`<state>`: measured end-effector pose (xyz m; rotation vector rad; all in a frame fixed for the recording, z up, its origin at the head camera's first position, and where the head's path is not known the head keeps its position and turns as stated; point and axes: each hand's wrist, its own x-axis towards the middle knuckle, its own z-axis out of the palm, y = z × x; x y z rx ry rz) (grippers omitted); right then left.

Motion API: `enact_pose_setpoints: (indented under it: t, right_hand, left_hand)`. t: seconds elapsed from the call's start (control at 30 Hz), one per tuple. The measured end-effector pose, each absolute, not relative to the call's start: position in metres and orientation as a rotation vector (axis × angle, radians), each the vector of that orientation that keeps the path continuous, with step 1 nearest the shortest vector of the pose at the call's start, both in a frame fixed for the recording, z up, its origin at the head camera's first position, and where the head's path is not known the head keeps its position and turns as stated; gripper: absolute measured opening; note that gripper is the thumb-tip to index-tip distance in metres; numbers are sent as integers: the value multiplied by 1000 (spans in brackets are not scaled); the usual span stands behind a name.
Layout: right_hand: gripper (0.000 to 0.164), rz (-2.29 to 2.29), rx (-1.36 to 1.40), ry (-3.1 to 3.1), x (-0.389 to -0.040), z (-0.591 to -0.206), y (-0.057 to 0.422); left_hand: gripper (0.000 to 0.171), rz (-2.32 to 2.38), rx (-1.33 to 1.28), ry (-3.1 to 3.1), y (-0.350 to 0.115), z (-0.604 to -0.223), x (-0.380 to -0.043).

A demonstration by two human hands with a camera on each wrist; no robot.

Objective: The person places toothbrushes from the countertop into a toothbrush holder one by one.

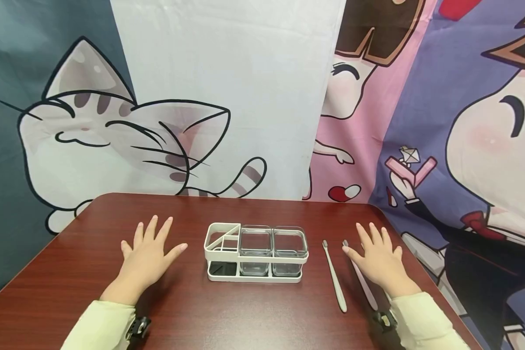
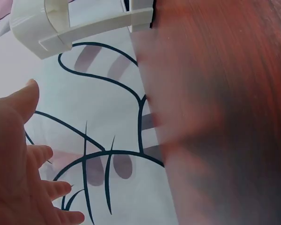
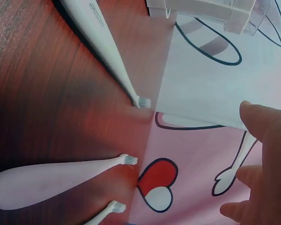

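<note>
My left hand (image 1: 146, 257) is held over the left side of the table with its fingers spread, to the left of a white toothbrush holder (image 1: 257, 280). Two clear cups (image 1: 254, 243) sit side by side in the holder's middle and right openings. My right hand (image 1: 378, 260) is also spread and holds nothing. It overlaps the upper part of a pinkish toothbrush (image 1: 367, 291) in the head view. A white toothbrush (image 1: 334, 278) lies between that one and the holder. In the right wrist view a third toothbrush (image 3: 105, 213) shows at the bottom edge, mostly out of frame.
The dark red wooden table (image 1: 179, 311) has rounded far corners. Behind it hangs a cloth backdrop (image 1: 227, 53) printed with a cartoon cat and cartoon people. Each wrist carries a small black camera, such as the left wrist camera (image 1: 138, 327).
</note>
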<state>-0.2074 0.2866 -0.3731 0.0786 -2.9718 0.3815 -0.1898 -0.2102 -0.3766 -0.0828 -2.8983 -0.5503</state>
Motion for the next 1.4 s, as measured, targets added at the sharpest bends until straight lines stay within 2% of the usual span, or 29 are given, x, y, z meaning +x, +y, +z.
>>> enact_pose_setpoints:
  t: [0.5,1.0,1.4]
  right_hand:
    - [90,512,11,-3016,-221,-385,311]
    - [80,670,105,-2983,-233,-396,334]
    - [77,817,10,-2993,-241,-399,338]
  left_hand:
    - [80,-859,-153,-2856,-194,-373,-203]
    - [69,-1060,-324,-2763,-185,-383,-213]
    - [62,-1205,-373,-2744,-182,-385,-218]
